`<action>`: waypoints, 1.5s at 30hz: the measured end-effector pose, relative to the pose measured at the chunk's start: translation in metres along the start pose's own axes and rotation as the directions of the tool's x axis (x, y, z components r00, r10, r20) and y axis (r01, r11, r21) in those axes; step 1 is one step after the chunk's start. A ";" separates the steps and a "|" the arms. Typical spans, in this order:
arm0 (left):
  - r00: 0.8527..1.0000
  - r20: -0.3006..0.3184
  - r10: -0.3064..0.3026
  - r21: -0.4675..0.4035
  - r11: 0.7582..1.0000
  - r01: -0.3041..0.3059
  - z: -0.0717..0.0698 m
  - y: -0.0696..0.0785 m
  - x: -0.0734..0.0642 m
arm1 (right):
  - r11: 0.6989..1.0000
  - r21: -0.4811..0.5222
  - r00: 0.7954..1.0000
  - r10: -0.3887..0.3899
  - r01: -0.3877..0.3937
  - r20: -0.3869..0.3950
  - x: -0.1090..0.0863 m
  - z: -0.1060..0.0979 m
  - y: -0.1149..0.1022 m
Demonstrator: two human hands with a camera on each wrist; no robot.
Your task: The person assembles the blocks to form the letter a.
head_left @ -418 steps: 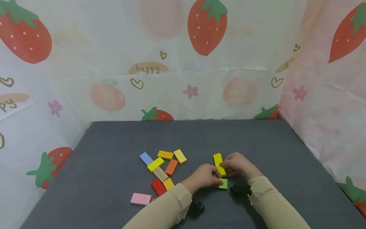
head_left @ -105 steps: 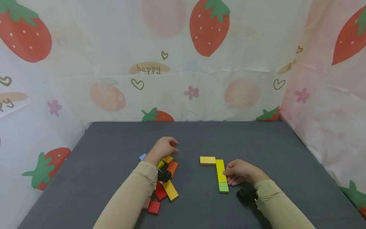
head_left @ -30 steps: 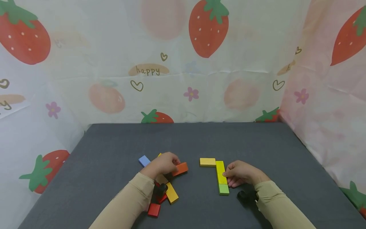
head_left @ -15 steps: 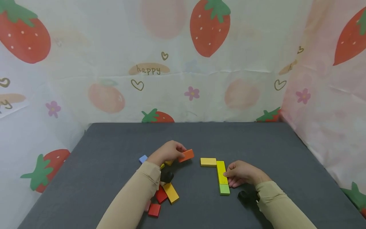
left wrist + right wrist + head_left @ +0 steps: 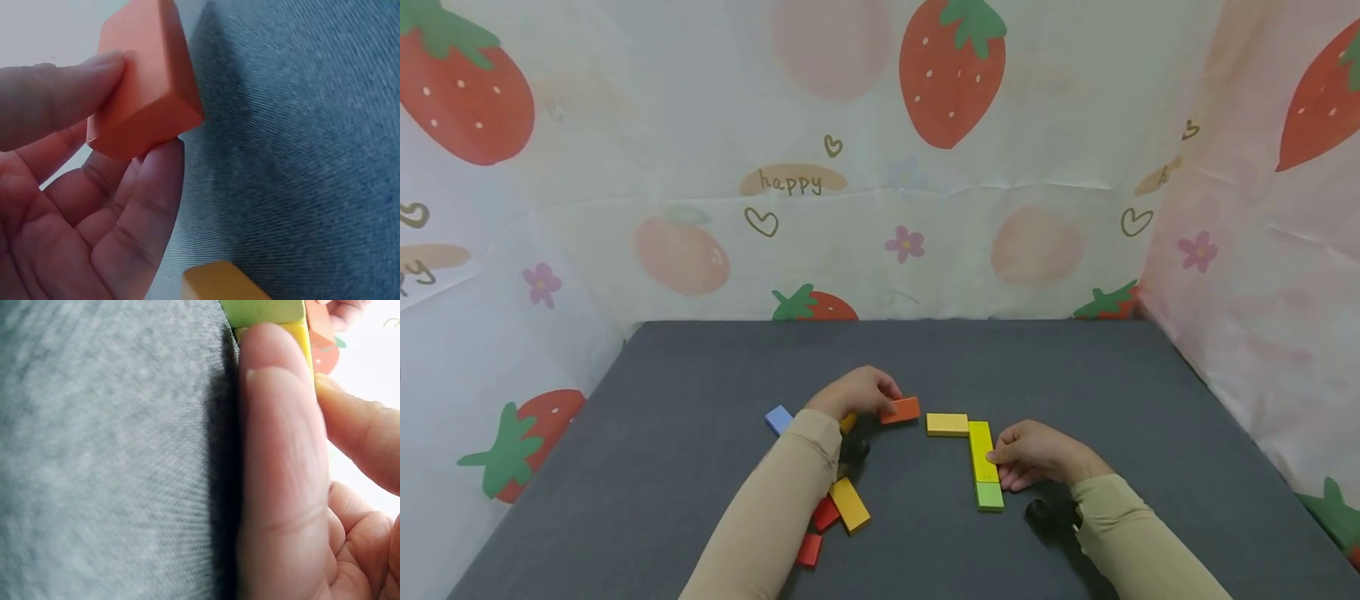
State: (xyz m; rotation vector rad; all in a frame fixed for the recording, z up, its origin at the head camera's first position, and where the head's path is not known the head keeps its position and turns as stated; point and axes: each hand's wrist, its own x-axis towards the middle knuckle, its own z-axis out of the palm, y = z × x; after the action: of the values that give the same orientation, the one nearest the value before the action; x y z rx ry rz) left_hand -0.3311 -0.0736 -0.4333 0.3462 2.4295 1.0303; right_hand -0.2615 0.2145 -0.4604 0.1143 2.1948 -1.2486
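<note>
In the head view my left hand pinches an orange wooden block between thumb and fingers, just left of a pale yellow block. The left wrist view has the same orange block tilted, its shadow on the cloth beside it. A bright yellow block runs toward me from the pale yellow one's right end, and a light green block continues it. My right hand rests along the bright yellow block's right side, thumb at its upper edge; straight fingers lie against it in the right wrist view.
On the left, partly hidden by my left sleeve, lie a blue block, an amber block, red blocks and others. Dark grey cloth covers the table. A strawberry-print curtain stands behind and at both sides.
My left hand has picked the orange block out of the left pile and brought it rightward, close to the pale yellow block. My right hand has stayed beside the bright yellow block these last seconds.
</note>
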 end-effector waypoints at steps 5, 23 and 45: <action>0.999 0.033 -0.013 0.016 1.000 0.012 0.004 -0.002 0.004 | 1.000 -0.006 1.000 0.006 -0.006 -0.008 0.000 0.001 0.000; 1.000 0.029 0.007 0.085 0.996 -0.009 0.012 0.002 0.008 | 1.000 -0.007 1.000 0.007 -0.008 -0.020 0.002 0.001 0.001; 1.000 -0.030 0.008 0.113 0.994 -0.005 0.016 0.002 0.004 | 1.000 -0.006 1.000 0.006 -0.006 -0.001 0.002 0.000 0.001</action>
State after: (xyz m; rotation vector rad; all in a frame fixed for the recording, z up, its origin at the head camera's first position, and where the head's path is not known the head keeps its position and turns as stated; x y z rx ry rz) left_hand -0.3261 -0.0608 -0.4424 0.3795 2.5213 0.9096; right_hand -0.2629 0.2149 -0.4617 0.1192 2.1971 -1.2389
